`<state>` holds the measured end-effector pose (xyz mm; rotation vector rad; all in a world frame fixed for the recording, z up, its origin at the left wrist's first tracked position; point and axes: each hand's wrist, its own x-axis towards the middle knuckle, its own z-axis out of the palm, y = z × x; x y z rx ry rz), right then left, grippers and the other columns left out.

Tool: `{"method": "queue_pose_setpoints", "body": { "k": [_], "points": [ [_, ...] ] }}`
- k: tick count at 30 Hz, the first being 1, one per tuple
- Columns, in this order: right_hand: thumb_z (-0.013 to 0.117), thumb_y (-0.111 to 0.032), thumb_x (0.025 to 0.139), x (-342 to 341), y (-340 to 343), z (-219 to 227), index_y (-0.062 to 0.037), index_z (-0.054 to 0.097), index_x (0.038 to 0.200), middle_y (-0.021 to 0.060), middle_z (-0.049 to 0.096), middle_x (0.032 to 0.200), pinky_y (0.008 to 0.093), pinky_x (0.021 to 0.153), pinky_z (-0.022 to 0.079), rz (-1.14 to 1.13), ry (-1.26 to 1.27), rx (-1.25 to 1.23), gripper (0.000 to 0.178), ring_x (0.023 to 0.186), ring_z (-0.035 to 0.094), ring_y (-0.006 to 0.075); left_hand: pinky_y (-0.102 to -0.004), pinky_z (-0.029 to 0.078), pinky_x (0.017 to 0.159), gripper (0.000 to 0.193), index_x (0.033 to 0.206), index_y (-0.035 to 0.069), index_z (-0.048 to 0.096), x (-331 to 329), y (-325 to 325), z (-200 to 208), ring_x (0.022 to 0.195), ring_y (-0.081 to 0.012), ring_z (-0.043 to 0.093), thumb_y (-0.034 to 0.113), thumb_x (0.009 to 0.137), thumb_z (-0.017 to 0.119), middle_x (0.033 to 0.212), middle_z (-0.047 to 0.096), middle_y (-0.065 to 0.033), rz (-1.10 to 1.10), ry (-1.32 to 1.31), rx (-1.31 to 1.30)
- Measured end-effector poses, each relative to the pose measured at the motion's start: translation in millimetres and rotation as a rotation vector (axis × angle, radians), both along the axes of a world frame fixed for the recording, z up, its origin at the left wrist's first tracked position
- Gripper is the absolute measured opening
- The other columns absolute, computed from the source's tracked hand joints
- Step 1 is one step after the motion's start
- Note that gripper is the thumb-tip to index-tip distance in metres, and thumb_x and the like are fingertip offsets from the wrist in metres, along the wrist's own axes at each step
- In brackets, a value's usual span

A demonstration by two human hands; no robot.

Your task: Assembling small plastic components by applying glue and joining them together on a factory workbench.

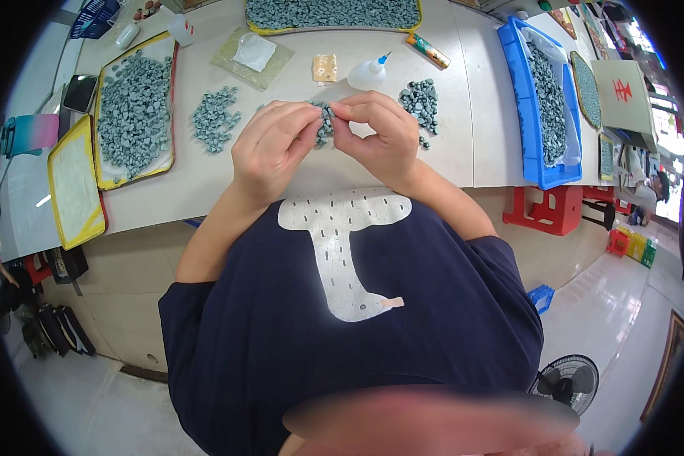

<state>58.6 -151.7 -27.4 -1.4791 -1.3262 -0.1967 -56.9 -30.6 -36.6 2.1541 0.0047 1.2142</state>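
Over the table's near part, my left hand [270, 144] and my right hand [380, 140] meet with their fingertips almost touching. Both are closed in a pinch of thumb and forefinger; what sits in them is too small and covered to make out. Just below and behind the fingertips lies a small heap of grey-green stones [324, 133], partly hidden by the hands. Left of my left hand is a loose pile of pale grey-green stones [214, 119]. A darker, shinier pile of stones [420, 106] lies beyond my right hand.
A white squeeze bottle [367, 74], a beige square [324, 68], an orange-green tube [428, 50] and a plastic bag [270, 70] lie beyond. Stone-filled trays stand left [173, 99] and at the back [281, 31]. A blue crate [521, 114] of stones is right; a phone [80, 93] left.
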Motion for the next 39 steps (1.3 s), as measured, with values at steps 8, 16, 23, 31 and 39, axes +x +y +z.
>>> {"method": "queue_pose_setpoints", "body": {
  "k": [8,16,23,31,39],
  "points": [
    [0.072,0.010,0.064,-3,2,-3,0.0004,0.064,0.081,0.0100,0.067,0.079,0.0249,0.058,0.052,-0.007,0.007,-0.040,0.021,0.067,0.065,0.0175,-0.0297,0.051,0.062,0.021,0.089,-0.001,0.064,-4,-1,-3,0.070,-0.0240,0.063,-0.008,0.070,0.072,0.084,0.066,-0.0107,0.033,0.036,-0.015],
    [0.071,0.009,0.066,-7,4,-6,-0.0002,0.065,0.081,0.0093,0.067,0.078,0.0251,0.057,0.051,0.002,0.063,-0.082,0.019,0.066,0.065,0.0172,-0.0289,0.050,0.061,0.017,0.089,-0.001,0.065,-11,2,-6,0.068,-0.0215,0.062,-0.005,0.074,0.071,0.083,0.066,-0.0100,0.019,0.053,-0.102],
    [0.070,0.006,0.073,-3,0,4,0.0005,0.067,0.087,0.0084,0.068,0.078,0.0225,0.057,0.051,0.020,0.040,-0.103,0.016,0.066,0.064,0.0143,-0.0240,0.047,0.061,0.008,0.089,-0.001,0.063,-21,1,-10,0.066,-0.0150,0.058,0.001,0.082,0.066,0.079,0.064,-0.0073,-0.051,0.224,-0.545],
    [0.060,-0.005,0.089,69,-16,4,0.0027,0.064,0.106,0.0110,0.068,0.088,0.0248,0.068,0.052,-0.491,0.023,-0.125,0.019,0.072,0.066,0.0136,-0.0235,0.042,0.057,0.006,0.085,0.000,0.058,-28,6,-9,0.061,-0.0118,0.051,0.005,0.087,0.061,0.072,0.057,-0.0046,-0.071,0.208,-0.580],
    [0.062,-0.018,0.086,159,-22,-31,-0.0023,0.065,0.110,0.0136,0.064,0.106,0.0322,0.075,0.052,-0.511,-0.246,-0.764,0.029,0.082,0.066,0.0250,-0.0238,0.040,0.054,0.006,0.083,0.000,0.057,-35,10,-6,0.057,-0.0118,0.047,0.005,0.086,0.060,0.069,0.055,-0.0047,-0.059,0.217,-0.481]
  ]
}}
